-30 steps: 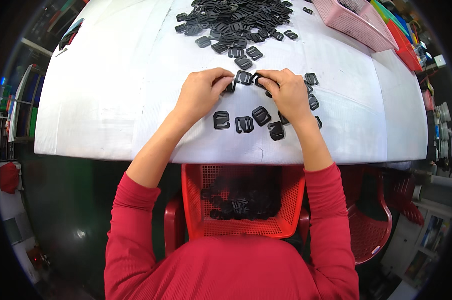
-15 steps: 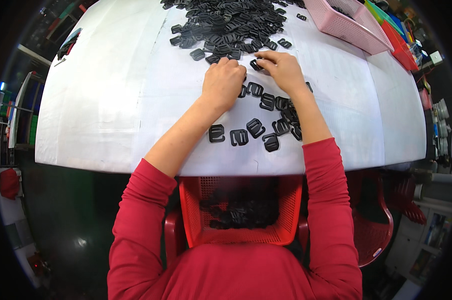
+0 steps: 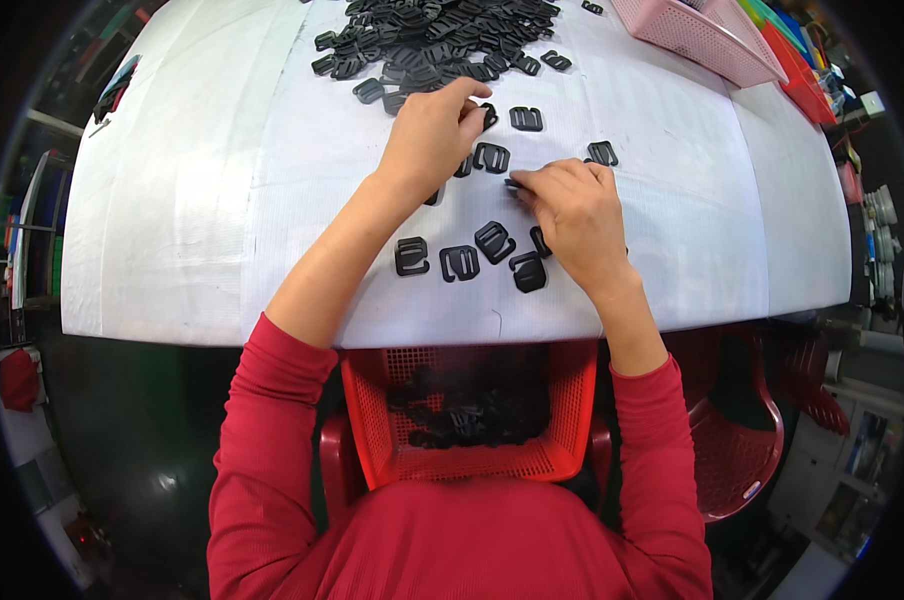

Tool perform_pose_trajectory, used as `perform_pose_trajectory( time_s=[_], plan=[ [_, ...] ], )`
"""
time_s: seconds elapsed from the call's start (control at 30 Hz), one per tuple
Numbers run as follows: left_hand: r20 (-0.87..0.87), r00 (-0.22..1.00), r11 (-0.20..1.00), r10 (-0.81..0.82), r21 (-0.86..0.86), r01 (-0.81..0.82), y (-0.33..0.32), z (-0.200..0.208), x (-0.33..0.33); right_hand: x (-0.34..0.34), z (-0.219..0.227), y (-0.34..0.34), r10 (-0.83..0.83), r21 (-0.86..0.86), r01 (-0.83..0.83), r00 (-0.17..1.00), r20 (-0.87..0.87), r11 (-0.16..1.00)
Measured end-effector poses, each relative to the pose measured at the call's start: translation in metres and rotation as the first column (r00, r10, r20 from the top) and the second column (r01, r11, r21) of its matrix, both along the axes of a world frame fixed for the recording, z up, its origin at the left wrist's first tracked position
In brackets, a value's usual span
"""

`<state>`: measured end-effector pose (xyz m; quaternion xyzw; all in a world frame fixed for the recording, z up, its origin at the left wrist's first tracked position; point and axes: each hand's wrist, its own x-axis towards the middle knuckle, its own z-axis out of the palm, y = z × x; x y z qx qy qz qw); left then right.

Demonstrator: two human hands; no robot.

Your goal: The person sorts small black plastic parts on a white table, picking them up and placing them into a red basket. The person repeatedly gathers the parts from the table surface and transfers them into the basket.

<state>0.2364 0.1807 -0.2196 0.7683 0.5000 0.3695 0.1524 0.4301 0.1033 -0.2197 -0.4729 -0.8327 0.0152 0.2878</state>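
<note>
Black plastic strap buckles lie on the white table, some loose and some piled at the far side. My left hand (image 3: 427, 138) is just short of the buckle pile (image 3: 437, 40), its thumb and forefinger closed on the edge of a black buckle (image 3: 489, 116). My right hand (image 3: 575, 208), lower and to the right, pinches another dark buckle (image 3: 514, 186), seen nearly edge-on. Between the hands rests a loose buckle (image 3: 491, 158). Nearer me are several more, among them a buckle (image 3: 411, 257) at the left end. Some are partly hidden under my right hand.
A red basket (image 3: 364, 420) holding black pieces stands below the table's near edge. At the far right are a pink basket (image 3: 692, 48) and a red tray (image 3: 800, 85). A dark red plastic chair (image 3: 742, 460) is at the right. Small items (image 3: 117, 90) lie far left.
My right hand has come back toward me from the pile, with a buckle. My left hand has shifted slightly up and left. Fewer buckles show beside my right forearm.
</note>
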Motion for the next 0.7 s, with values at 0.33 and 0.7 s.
perform_pose_trajectory(
  time_s=[0.33, 0.7],
  plan=[
    [-0.098, 0.995, 0.950, -0.013, 0.310, 0.043, -0.034, 0.019, -0.026, 0.025, 0.012, -0.010, -0.067, 0.056, 0.071, 0.996, -0.063, 0.996],
    [-0.054, 0.977, 0.967, -0.205, 0.146, 0.211, -0.120, 0.014, -0.011, 0.017, 0.010, -0.061, -0.119, 0.046, 0.124, 0.988, -0.099, 0.991]
  ],
)
